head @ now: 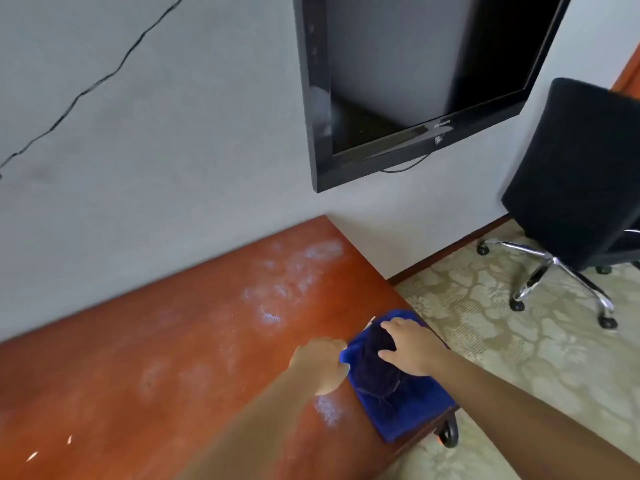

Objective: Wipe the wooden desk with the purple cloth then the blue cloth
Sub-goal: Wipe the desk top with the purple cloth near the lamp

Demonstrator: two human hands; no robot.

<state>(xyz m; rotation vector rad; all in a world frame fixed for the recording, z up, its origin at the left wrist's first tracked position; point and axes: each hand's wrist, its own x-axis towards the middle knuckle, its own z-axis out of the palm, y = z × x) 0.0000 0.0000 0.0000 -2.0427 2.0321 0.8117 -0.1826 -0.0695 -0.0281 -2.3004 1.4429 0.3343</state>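
Note:
The wooden desk [145,358] is reddish brown, with white dusty smears across its right half. At its right end lies the blue cloth [415,414], spread flat. On top of it sits the bunched dark purple cloth [375,372]. My right hand [412,348] rests on the purple cloth, thumb and fingers spread around it. My left hand [320,363] is at the blue cloth's left edge, fingers curled on that edge.
A black TV [408,74] hangs on the grey wall above the desk's right end. A black office chair [575,174] on chrome legs stands on the patterned carpet at right. A dark handle [448,434] sticks out below the desk's right edge.

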